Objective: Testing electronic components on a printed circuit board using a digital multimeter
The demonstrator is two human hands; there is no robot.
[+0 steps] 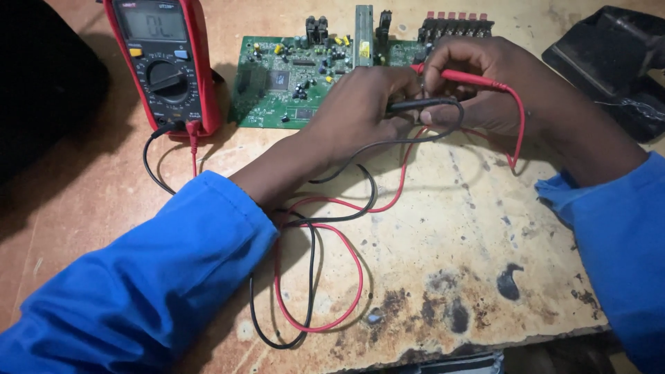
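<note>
Hands (360, 104) (478, 76) press black probe (422, 105), red probe (471, 77) onto green circuit board (291, 76).

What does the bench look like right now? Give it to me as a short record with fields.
left hand: left hand holds the black probe over the board
right hand: right hand holds the red probe
board: green circuit board, flat on the table
meter: red multimeter, left of the board
leads: red and black leads looped on the wooden table
</note>
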